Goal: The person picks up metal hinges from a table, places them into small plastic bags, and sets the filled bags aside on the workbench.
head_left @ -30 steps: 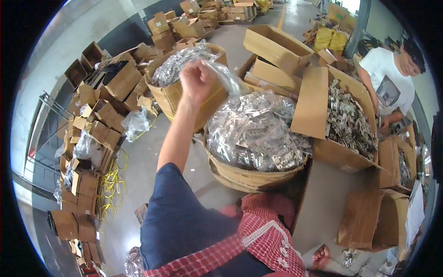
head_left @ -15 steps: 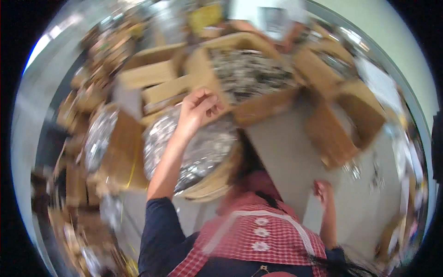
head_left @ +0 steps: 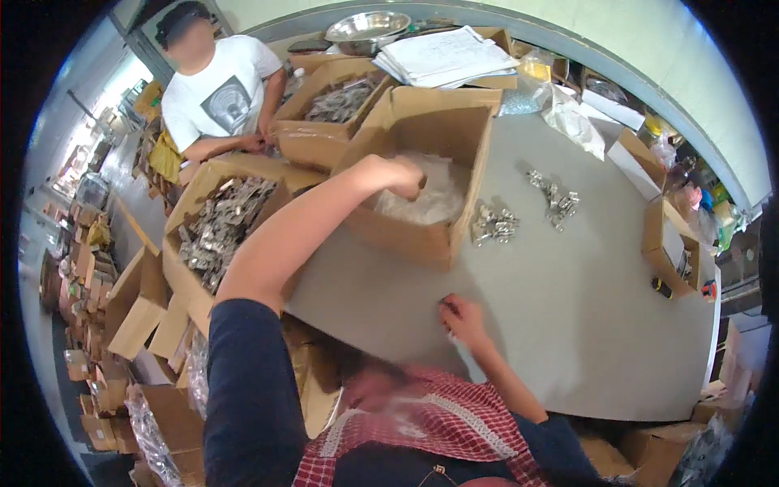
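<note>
My left hand (head_left: pixel 398 177) reaches over a cardboard box (head_left: pixel 406 239) lined with clear plastic (head_left: pixel 430 191). Its fingers are curled closed, and whatever they may hold is hidden. Lower down, my right hand (head_left: pixel 466 321) hovers at the near part of the grey table (head_left: pixel 584 325), thumb and fingers drawn together. Anything in that pinch is too small to make out. Two loose piles of small shiny metal parts, one nearer (head_left: pixel 495 226) and one farther (head_left: pixel 556 199), lie on the table to the right of the lined box.
Left of the lined box stands an open carton (head_left: pixel 174 243) full of flat metal pieces. Behind are another filled carton (head_left: pixel 312 142), papers (head_left: pixel 446 57) and a steel bowl (head_left: pixel 367 28). A person in a white shirt (head_left: pixel 223 97) stands at far left. A small box (head_left: pixel 672 247) sits at right.
The view has swung right, bringing more of the table into sight. My left hand has gone from above the plastic-lined container at the left to over the lined box. Both hands stay closed.
</note>
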`<state>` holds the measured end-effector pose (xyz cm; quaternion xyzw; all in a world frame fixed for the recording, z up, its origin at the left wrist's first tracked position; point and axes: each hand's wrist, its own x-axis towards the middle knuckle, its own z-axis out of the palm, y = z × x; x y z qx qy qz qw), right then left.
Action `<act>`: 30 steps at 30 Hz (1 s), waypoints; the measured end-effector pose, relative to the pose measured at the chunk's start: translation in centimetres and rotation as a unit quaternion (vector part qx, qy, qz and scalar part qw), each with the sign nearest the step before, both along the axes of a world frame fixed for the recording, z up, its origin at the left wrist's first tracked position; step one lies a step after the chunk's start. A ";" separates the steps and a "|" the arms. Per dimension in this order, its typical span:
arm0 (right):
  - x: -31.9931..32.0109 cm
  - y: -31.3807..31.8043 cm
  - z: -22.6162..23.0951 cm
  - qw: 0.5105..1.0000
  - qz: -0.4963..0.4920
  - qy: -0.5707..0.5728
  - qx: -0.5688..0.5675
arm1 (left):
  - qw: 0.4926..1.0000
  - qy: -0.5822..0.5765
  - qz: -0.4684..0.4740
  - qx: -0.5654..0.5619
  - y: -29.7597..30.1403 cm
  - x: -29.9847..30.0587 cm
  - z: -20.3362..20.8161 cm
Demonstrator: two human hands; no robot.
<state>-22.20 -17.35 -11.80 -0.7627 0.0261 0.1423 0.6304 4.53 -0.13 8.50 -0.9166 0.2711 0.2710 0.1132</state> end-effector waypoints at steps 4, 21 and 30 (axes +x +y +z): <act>-0.5 1.1 0.1 0.990 0.000 -0.111 -0.084 | 0.981 0.068 -0.085 0.161 -0.2 6.7 -9.0; 0.2 1.1 -0.2 0.997 0.011 -0.047 -0.057 | 0.973 -0.140 0.018 -0.184 2.7 -3.1 3.6; 7.0 1.1 14.7 0.872 -0.095 -0.480 -0.008 | 0.854 -0.269 0.157 -0.418 7.6 -15.2 5.8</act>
